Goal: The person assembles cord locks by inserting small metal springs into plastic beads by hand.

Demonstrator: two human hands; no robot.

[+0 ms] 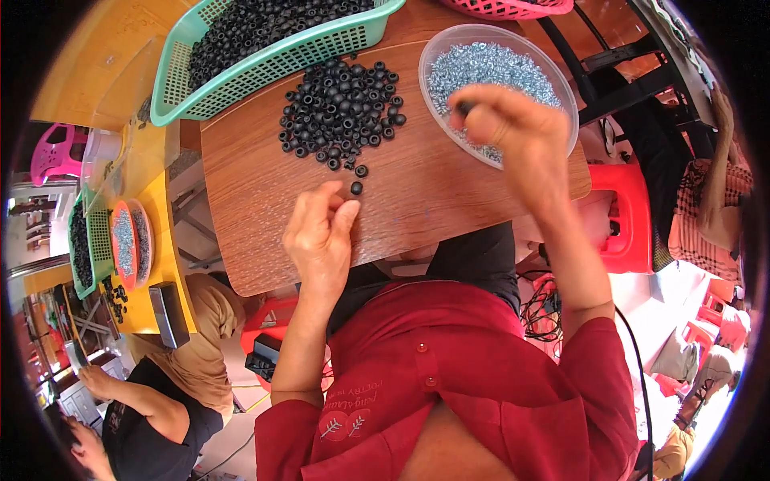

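On the brown wooden tabletop (417, 172) lies a loose heap of round black beads with holes (341, 108). One single black bead (356, 187) sits just below it, right by the fingertips of my left hand (317, 232). That hand's thumb and forefinger are a little apart, its other fingers curled. My right hand (513, 132), slightly blurred, is raised over a clear round tub (566, 148) of small shiny silvery-blue pieces (489, 68). Between its thumb and forefinger is a small black bead (465, 107), partly covered by the fingers.
A green mesh basket (281, 64) full of black beads stands behind the heap. Part of a pink basket (513, 8) shows at the far edge. Red stools (626, 216) stand to the right. At a yellow table (160, 240) on the left sits another person (152, 425).
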